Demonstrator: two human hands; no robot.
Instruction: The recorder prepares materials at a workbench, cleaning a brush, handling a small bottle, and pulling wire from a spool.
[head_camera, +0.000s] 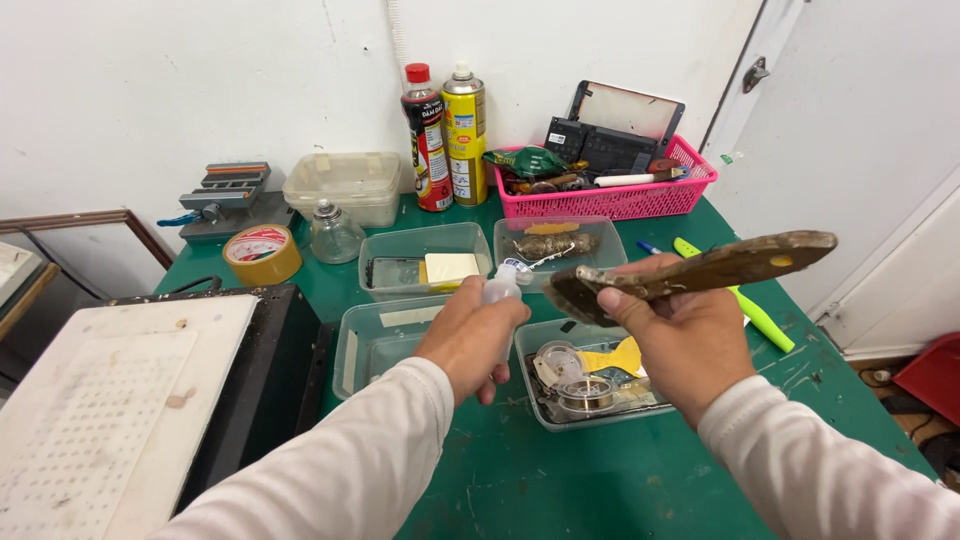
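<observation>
My left hand (470, 335) grips a small clear squeeze bottle (501, 285), its white nozzle pointing toward the near end of a worn, dirty wooden paddle-shaped tool (700, 270). My right hand (685, 330) holds that tool by its lower end, so it slants up to the right over the green table (600, 470). Both hands hover above clear plastic trays; the tray under the right hand (545, 400) holds a wire spool, a yellow piece and small parts.
Several clear tubs sit mid-table. A pink basket (640, 200) of tools, two spray cans (445, 140), a glass jar (335, 235) and a tape roll (262, 255) stand behind. A black machine with a white perforated plate (110, 400) fills the left. A green pen (755, 315) lies right.
</observation>
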